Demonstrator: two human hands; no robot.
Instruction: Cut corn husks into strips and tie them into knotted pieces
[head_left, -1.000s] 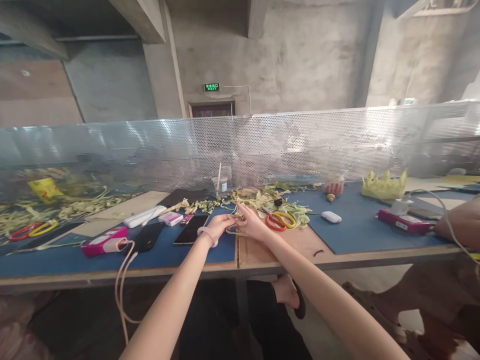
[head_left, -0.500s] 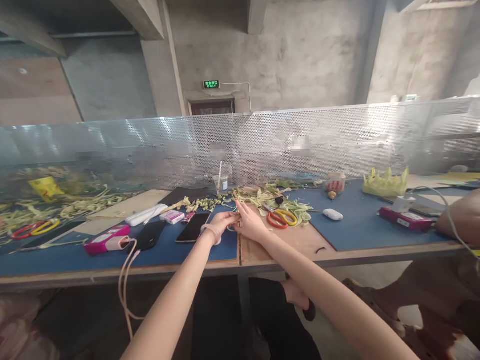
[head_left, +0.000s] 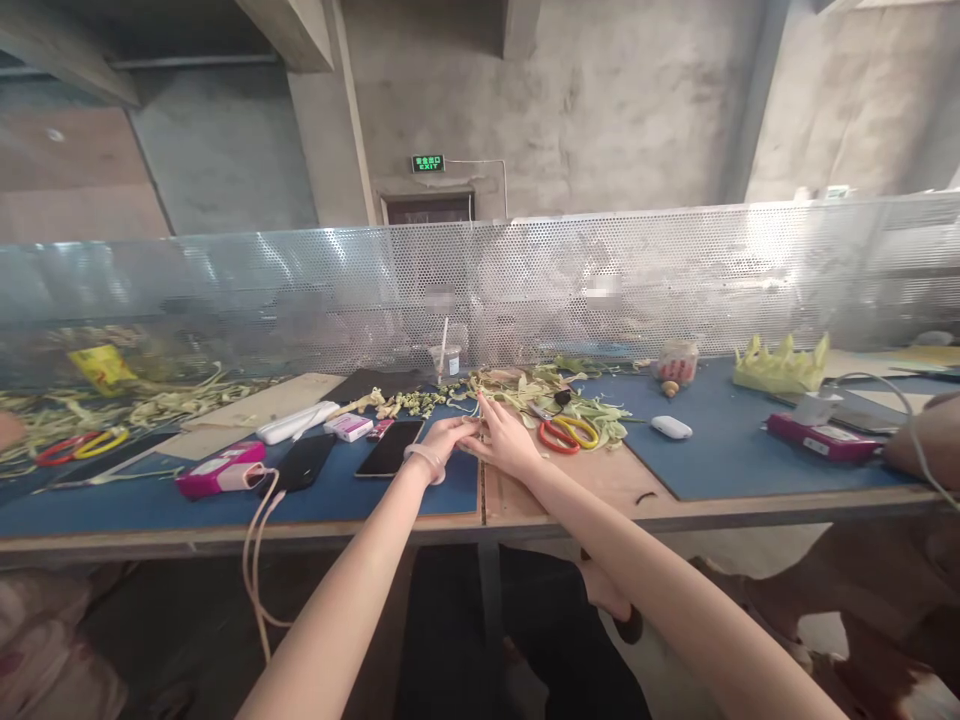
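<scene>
My left hand (head_left: 448, 440), with a pale bracelet at the wrist, meets my right hand (head_left: 504, 440) over the front middle of the table. The fingers of both hands are bent together at the tips; whatever lies between them is too small to make out. Just beyond are wilted green leaves and stalks (head_left: 517, 385). Scissors with red and yellow handles (head_left: 568, 434) lie to the right of my right hand. A black phone (head_left: 390, 449) rests beside my left hand.
Left stand a magenta box (head_left: 217, 470), another phone (head_left: 306, 462), a white case (head_left: 296, 422) and more scissors (head_left: 82, 447). Behind is a cup with a straw (head_left: 447, 362). Rightward are a white earbud case (head_left: 671, 427), a jar (head_left: 677, 364) and a person's arm (head_left: 926, 440).
The view has shifted slightly, moving the table's things a little to the right in the picture. My right hand's fingers look more spread. A bit of a person's hand now shows at the far left.
</scene>
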